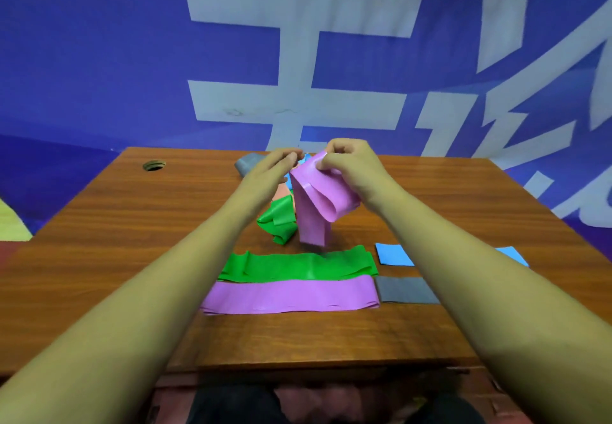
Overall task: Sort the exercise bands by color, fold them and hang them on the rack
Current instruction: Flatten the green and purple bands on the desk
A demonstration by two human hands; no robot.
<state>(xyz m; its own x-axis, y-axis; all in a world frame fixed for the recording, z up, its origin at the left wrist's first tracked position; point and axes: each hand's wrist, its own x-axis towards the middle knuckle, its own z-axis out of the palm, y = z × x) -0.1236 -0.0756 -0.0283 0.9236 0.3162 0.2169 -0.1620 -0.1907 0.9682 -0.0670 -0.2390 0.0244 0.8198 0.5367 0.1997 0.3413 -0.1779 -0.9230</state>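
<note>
Head view: I read this as the folding step. The right hand point(344, 162) pinches the top edge of a purple band point(318, 201) lifted above the wooden desk point(109, 225); the left hand point(275, 165) has fingertips closed on the same edge, just beside the right. The band's tail hangs below both hands, doubled over.

Nearer me than the hands lie a flat green band point(298, 266) and a folded purple band point(291, 294), edges touching; grey point(407, 289) and blue point(394, 254) folded bands sit right of these. A crumpled green band point(278, 221) lies under the hands.

Next move: likely align the ends, then lay it on the purple one. No rack in view.

Writing: large white characters on the blue backdrop point(82, 59), cropped; I cannot read them reliably.
</note>
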